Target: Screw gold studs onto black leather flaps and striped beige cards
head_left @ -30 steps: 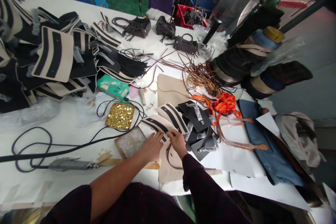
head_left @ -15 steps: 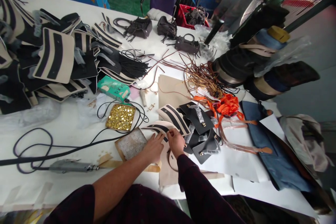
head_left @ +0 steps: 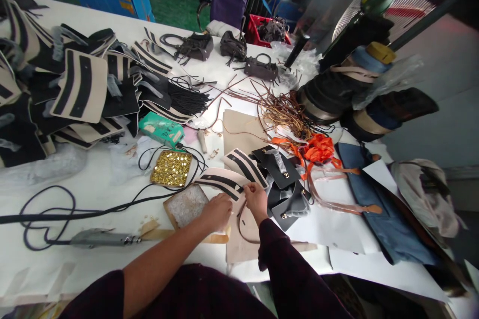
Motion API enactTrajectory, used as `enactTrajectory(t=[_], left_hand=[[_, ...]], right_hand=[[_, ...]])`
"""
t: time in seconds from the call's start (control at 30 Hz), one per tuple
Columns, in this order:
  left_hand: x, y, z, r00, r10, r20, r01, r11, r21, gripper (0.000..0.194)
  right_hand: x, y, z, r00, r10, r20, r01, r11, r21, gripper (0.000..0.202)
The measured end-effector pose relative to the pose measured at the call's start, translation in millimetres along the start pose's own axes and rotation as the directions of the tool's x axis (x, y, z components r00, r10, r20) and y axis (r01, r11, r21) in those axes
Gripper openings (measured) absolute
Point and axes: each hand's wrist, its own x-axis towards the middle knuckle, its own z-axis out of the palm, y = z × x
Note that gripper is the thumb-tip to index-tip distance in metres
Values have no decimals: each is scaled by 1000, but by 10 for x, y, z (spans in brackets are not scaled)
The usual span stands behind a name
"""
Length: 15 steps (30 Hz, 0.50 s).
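A beige and black striped leather piece [head_left: 217, 179] lies before me, its right end at my fingertips. My right hand [head_left: 257, 200] pinches at that end, thumb and forefinger together on its edge. Beside the piece's lower edge is my left hand [head_left: 217, 212], its fingers curled; what they hold, if anything, is hidden. Another striped piece [head_left: 245, 165] rests just behind. To the right lie black leather pieces [head_left: 277, 167] with gold clasps and wrapped handles. A beige leather piece with a thin strap [head_left: 245, 239] is under my right wrist.
On the left are a box of gold studs [head_left: 171, 168], a box of clear pieces [head_left: 185, 205], a corded power screwdriver [head_left: 101, 239] and a heap of striped pieces [head_left: 80, 84]. Cords [head_left: 284, 109], orange ribbon [head_left: 318, 148] and a blue bag [head_left: 377, 199] lie right.
My left hand has drawn back from the striped piece and its fingers have curled. The piece's left end has shifted left and now lies more exposed. My right hand still pinches its edge.
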Motion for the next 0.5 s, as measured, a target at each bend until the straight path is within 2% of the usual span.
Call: enactTrajectory(t=[0.07, 0.13, 0.2, 0.27, 0.33, 0.4, 0.5], left_hand=[[-92, 19, -28, 997, -65, -30, 62, 994, -95, 19], [-197, 22, -60, 991, -123, -57, 110, 975, -192, 19], [-294, 19, -98, 983, -161, -88, 131, 952, -277, 20], [-374, 25, -141, 977, -176, -117, 127, 932, -339, 20], [-437, 47, -186, 975, -174, -139, 111, 920, -376, 19], [-487, 76, -230, 975, -160, -155, 88, 916, -390, 18], [-544, 104, -293, 975, -132, -181, 54, 922, -382, 16]], right_hand=[[-162, -45, -80, 999, -33, 42, 31, 998, 59, 27], [-381, -87, -152, 982, -110, 156, 86, 985, 148, 26], [-610, -125, -200, 935, -223, 277, 159, 958, 237, 22], [-796, -161, -212, 887, -326, 326, 240, 931, 276, 18], [-907, -201, -195, 876, -386, 290, 318, 913, 254, 12], [-949, -249, -171, 888, -411, 205, 367, 903, 225, 8], [-947, -336, -172, 880, -458, 127, 434, 883, 179, 13]])
